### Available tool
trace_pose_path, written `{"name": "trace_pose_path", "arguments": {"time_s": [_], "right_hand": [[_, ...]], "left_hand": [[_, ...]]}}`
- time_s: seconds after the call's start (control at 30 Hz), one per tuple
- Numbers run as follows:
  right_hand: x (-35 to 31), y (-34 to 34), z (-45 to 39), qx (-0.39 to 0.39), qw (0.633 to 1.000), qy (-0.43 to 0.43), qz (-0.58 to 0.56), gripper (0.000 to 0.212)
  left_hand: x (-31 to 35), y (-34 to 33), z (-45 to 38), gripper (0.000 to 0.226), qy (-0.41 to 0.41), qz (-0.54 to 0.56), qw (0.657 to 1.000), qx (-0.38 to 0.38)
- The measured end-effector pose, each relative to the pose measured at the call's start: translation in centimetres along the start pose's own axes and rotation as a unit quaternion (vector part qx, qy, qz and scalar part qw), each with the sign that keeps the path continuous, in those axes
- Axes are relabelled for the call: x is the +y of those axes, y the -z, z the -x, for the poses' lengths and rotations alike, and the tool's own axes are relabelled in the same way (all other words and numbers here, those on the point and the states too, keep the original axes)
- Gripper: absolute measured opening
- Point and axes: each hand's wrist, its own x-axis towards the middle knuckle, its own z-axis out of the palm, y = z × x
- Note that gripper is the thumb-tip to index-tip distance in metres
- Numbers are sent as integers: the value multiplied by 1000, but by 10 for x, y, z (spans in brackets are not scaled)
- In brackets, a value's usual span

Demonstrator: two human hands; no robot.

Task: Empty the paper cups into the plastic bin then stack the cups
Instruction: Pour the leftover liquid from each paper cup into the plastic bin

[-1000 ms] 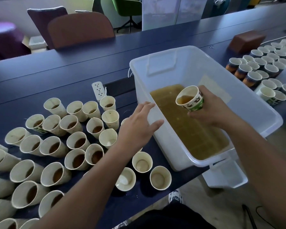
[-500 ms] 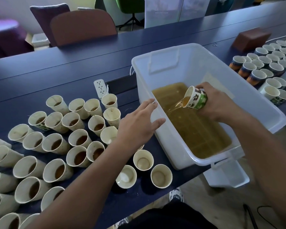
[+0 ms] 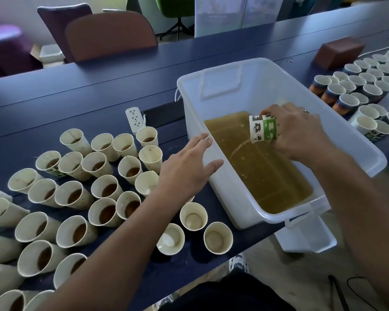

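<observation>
Pouring over the translucent white plastic bin point(image 3: 252, 70), the right hand point(image 3: 299, 133) grips a green-and-white printed paper cup point(image 3: 264, 129), fingers and thumb curled round its wall. That cup is tipped right over, mouth pointing down, above the pool of amber-brown liquid point(image 3: 263, 171) that covers the bin floor. A thin ring point(image 3: 306, 112) shows on one finger of that hand.

Over on the other side, the left hand point(image 3: 186, 171) hovers with fingers straight and spread, holding nothing, its fingertips just at the bin's near-left wall; whether they actually touch the plastic is hard to tell. Beneath and beside that wrist stand three cream paper cups with pale bottoms point(image 3: 193, 216), upright and near the table's front edge. Further left, a big cluster of cream paper cups with brown liquid in them point(image 3: 106, 187) crowds the dark blue tabletop point(image 3: 88, 93), all upright.

To the right of the bin, another group of white-rimmed paper cups with dark blue and orange sides point(image 3: 346, 102) sits in tight rows, with a few green-printed ones nearest the front. A brown rectangular block point(image 3: 339, 51) lies beyond them. A white power strip point(image 3: 135, 117) rests on the table behind the left cluster. Across the table stands a brown upholstered chair point(image 3: 110, 34), with a purple chair point(image 3: 61, 19) just behind it.
</observation>
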Motion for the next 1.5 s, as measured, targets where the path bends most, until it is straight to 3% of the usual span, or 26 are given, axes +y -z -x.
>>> {"name": "trace_pose_path", "arguments": {"time_s": [0.1, 0.27, 0.4, 0.5, 0.57, 0.63, 0.77, 0.87, 0.93, 1.07, 1.27, 1.4, 1.5], "right_hand": [[-2, 1, 1, 20, 1000, -5, -1, 58], [-3, -7, 6, -53, 996, -60, 29, 59], [-20, 6, 6, -13, 993, -89, -79, 63], [-46, 16, 11, 17, 978, -74, -195, 67], [-64, 17, 16, 16, 972, -40, -231, 70], [-80, 13, 20, 20, 969, -11, -245, 69], [-106, 2, 26, 29, 966, 29, -255, 71], [-122, 1, 26, -18, 971, 55, -233, 82], [-132, 4, 25, -66, 966, 67, -243, 88], [-153, 2, 17, -64, 953, 60, -289, 68], [-182, -23, -5, -86, 971, 88, -205, 26], [-197, -34, -33, -60, 984, 86, -142, 24], [-204, -50, -67, -53, 993, 89, -54, 23]], "left_hand": [[1, 1, 0, 61, 4, 3, 1000, -2], [3, 2, 2, 60, -4, 11, 1000, -6], [-1, 8, -3, 53, -3, 109, 994, -21], [0, 24, -6, 30, 32, 251, 967, -19], [1, 37, -6, 16, 68, 361, 930, -20], [-1, 49, -4, 18, 101, 425, 899, -22], [-14, 63, 3, 22, 150, 451, 879, 21], [-26, 69, 8, 14, 174, 438, 878, 88], [-36, 72, 10, 14, 175, 364, 904, 143], [-57, 74, 18, 17, 196, 226, 931, 211], [-78, 68, 22, 26, 219, 143, 941, 215], [-95, 70, 21, 18, 202, 173, 948, 174], [-107, 75, 21, 21, 205, 178, 943, 190]]}}
